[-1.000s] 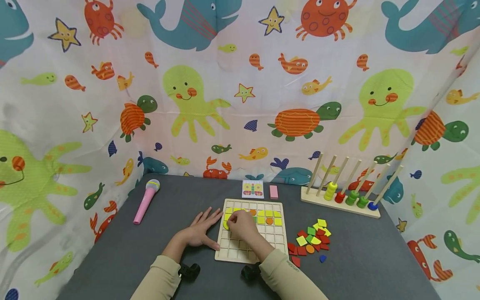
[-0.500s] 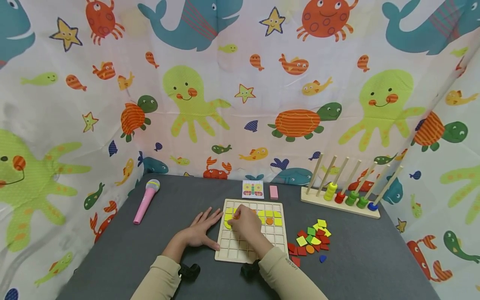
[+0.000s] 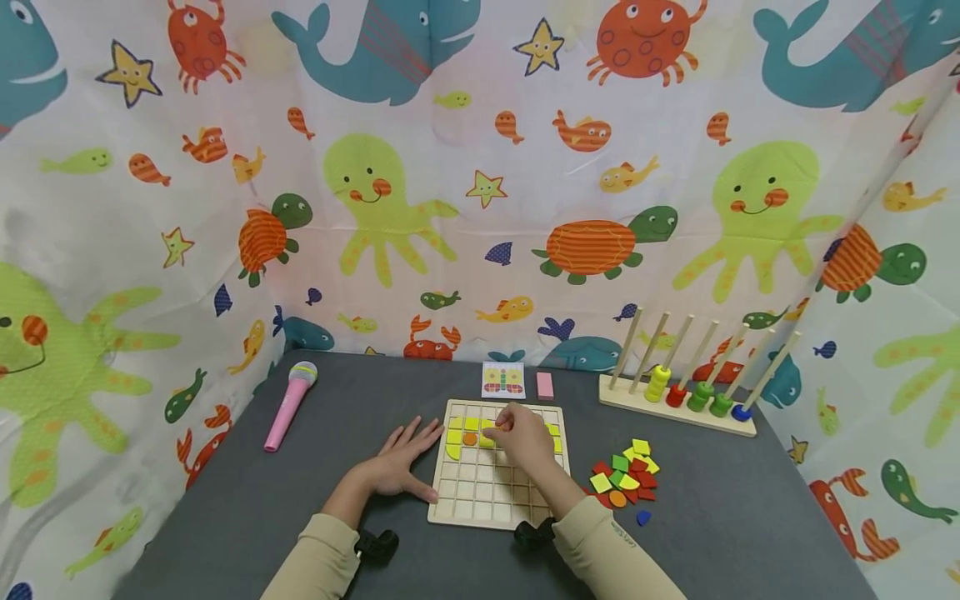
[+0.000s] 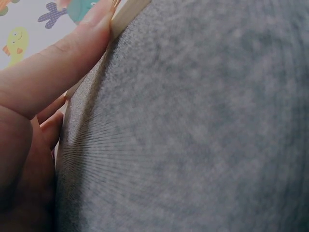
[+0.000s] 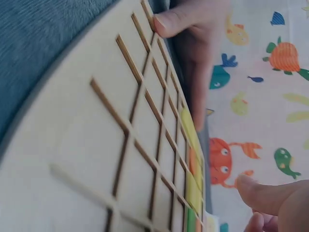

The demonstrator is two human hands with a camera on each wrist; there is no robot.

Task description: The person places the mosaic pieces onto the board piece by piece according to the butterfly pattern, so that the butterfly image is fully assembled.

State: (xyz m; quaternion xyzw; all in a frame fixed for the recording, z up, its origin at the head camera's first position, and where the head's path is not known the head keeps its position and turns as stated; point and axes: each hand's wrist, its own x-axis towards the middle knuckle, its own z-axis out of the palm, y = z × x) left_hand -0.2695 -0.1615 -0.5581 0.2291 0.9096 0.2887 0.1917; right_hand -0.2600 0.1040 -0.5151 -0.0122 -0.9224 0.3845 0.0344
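Note:
A square wooden grid board [image 3: 447, 507] lies on the dark table. Its upper rows hold yellow square tiles [image 3: 471, 423], an orange round tile [image 3: 470, 438] and a yellow curved-edge tile [image 3: 453, 452] at the left. My left hand [image 3: 393, 462] rests with spread fingers against the board's left edge, the thumb touching its lower left corner. Over the upper middle of the board is my right hand [image 3: 527, 437], fingers bent, hiding several tiles. In the right wrist view its thumb [image 5: 265, 193] stands apart from the fingers, with no piece showing between them.
Right of the board lies a pile of red, yellow, green and orange tiles [image 3: 628, 482]. Beyond the board sit a pattern card [image 3: 503, 380] and a pink block [image 3: 544, 386]. A ring-stacking rack [image 3: 678, 408] stands at back right, a pink toy microphone [image 3: 288, 408] at left.
My right hand has moved from the board's left side toward its middle. The orange round tile beside the yellow curved-edge tile is now uncovered. My left hand stays in place.

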